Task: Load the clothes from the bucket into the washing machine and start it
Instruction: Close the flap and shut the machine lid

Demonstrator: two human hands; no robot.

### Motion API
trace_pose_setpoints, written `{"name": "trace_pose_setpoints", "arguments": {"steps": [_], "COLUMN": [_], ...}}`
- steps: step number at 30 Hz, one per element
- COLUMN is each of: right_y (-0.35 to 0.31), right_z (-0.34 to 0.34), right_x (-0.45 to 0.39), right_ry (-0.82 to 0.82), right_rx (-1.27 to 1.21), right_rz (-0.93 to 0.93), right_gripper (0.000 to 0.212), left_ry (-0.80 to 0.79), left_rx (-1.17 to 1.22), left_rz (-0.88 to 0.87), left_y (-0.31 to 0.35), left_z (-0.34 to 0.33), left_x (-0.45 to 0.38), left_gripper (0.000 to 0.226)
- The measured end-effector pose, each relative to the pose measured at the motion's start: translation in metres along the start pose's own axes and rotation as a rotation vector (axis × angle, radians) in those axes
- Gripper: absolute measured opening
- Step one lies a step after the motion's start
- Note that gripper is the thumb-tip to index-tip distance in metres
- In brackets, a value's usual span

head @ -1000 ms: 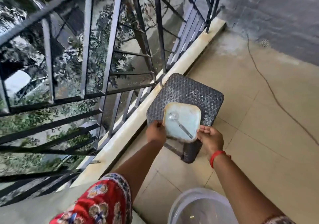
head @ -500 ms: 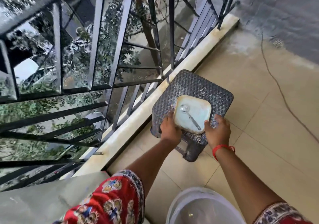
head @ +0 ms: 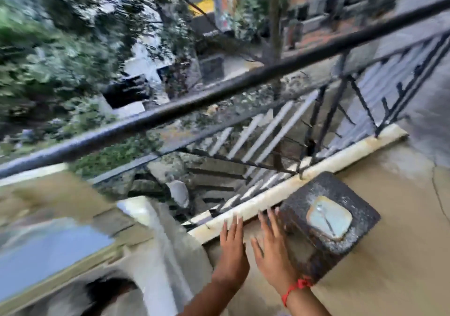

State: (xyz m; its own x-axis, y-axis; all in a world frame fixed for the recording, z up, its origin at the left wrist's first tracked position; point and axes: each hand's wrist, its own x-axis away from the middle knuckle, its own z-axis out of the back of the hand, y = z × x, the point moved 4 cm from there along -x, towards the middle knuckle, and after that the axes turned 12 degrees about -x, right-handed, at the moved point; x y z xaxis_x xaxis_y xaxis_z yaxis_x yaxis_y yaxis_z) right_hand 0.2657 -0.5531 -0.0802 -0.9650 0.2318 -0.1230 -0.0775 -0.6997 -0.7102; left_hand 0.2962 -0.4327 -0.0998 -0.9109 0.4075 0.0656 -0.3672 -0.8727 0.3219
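Spread left grip and right grip flat and empty beside the stool; judged the tub to their right light and rigid, best taken by opposite rims.

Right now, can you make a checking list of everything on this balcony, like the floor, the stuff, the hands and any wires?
Surface: tan tiled floor, looks wet.
Job's things: no bucket or clothes seen; blurred white machine at lower left.
Clutter: dark stool with a pale container on top.
Hands: left hand and right hand both open, holding nothing.
Cables: nothing seen.
Surroundings: black railing, trees and buildings beyond, blurred.
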Motion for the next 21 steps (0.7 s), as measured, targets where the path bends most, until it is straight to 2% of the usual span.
{"name": "trace_pose_setpoints", "arguments": {"steps": [2, 4, 6, 9, 13, 16, 18, 20, 21], "right_y": [-0.063, -0.122, -0.175, -0.239, -0.304, -0.328, -0.334, -0.334, -0.334], "right_z": [-0.013, -0.029, -0.050, -0.086, -0.144, -0.192, -0.220, -0.245, -0.253], "right_x": [0.013, 0.025, 0.043, 0.073, 0.108, 0.133, 0.149, 0.162, 0.168], "right_ry": [-0.082, -0.132, -0.192, -0.299, -0.495, -0.586, -0.690, -0.779, -0.843], "right_rx": [0.007, -0.007, -0.012, 0.012, 0.066, 0.187, 0.291, 0.408, 0.454], "right_rz": [0.097, 0.209, 0.293, 0.397, 0.448, 0.516, 0.495, 0.480, 0.465], "right_gripper": [0.062, 0.068, 0.071, 0.069, 0.063, 0.066, 0.069, 0.073, 0.074], "left_ry": [0.086, 0.186, 0.205, 0.150, -0.005, -0.088, -0.105, -0.177, -0.151], "left_rx": [-0.086, -0.140, -0.230, -0.371, -0.416, -0.392, -0.326, -0.263, -0.268], "left_rz": [-0.008, -0.038, -0.042, 0.018, 0.239, 0.393, 0.457, 0.492, 0.499], "left_y": [-0.020, -0.040, -0.069, -0.117, -0.201, -0.254, -0.272, -0.280, -0.287], "left_z": [0.050, 0.107, 0.146, 0.174, 0.172, 0.158, 0.152, 0.158, 0.158], "left_x": [0.031, 0.063, 0.096, 0.145, 0.208, 0.250, 0.273, 0.294, 0.302], "left_gripper": [0.060, 0.064, 0.064, 0.061, 0.066, 0.066, 0.065, 0.073, 0.072]}}
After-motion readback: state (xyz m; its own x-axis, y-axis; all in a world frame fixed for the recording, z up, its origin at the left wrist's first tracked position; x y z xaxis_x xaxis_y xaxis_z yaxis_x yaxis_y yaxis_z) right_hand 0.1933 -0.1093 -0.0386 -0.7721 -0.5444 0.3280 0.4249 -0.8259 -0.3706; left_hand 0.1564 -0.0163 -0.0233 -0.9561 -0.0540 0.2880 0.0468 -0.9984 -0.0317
